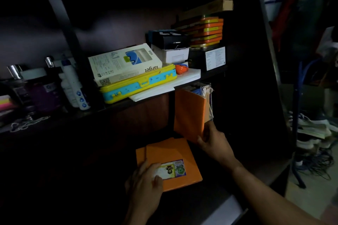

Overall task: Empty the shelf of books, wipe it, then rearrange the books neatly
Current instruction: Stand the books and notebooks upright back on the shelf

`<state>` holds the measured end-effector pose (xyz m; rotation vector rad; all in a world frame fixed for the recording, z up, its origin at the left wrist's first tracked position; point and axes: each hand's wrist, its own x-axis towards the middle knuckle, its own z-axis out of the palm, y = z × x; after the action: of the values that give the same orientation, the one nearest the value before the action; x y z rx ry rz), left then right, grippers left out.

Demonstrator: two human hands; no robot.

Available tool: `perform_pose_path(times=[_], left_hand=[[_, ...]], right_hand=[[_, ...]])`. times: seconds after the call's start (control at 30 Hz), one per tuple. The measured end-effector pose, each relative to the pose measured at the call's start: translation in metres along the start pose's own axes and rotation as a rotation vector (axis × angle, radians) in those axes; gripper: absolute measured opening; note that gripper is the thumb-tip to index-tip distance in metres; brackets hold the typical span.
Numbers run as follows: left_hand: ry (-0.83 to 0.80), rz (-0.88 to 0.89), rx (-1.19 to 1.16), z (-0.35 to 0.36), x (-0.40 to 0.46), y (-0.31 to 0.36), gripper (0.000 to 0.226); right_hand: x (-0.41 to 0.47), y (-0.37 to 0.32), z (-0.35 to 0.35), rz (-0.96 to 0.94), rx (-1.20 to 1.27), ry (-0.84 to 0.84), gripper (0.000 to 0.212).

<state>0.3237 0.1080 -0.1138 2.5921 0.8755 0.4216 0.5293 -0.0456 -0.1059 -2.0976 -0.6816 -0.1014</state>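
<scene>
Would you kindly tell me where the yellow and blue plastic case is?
In the head view, the yellow and blue plastic case lies centre-left on the upper shelf, under the white "target" book.

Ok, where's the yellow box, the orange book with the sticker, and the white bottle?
yellow box (pixel 139 83), head view, front side.
orange book with the sticker (pixel 170 153), head view, bare cover.
white bottle (pixel 72 82), head view, body.

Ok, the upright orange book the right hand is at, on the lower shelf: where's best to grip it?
Pinch the upright orange book at its lower front corner, where the right hand already holds it, coming from the open front. It stands against other books on its right, so only the front edge is free; draw it straight out toward you.
</scene>
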Motion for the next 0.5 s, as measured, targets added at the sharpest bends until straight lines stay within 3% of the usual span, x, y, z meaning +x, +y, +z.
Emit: perform_pose_path(times=[0.17, 0.27, 0.4, 0.5], left_hand=[[0.042, 0.103, -0.007, -0.009, 0.000, 0.012, 0.046], [0.037, 0.209, -0.310, -0.014, 0.028, 0.052, 0.064], [-0.175, 0.121, -0.663, -0.001, 0.076, 0.116, 0.089], [-0.161, 0.090, -0.771, 0.019, 0.100, 0.138, 0.095]], right_hand=[[-0.002, 0.001, 0.002, -0.035, 0.012, 0.040, 0.031], [0.000, 0.004, 0.003, -0.053, 0.007, 0.037, 0.021], [0.001, 0.004, 0.003, -0.095, -0.002, -0.007, 0.026], [0.002, 0.008, 0.006, -0.148, 0.003, -0.004, 0.035]])
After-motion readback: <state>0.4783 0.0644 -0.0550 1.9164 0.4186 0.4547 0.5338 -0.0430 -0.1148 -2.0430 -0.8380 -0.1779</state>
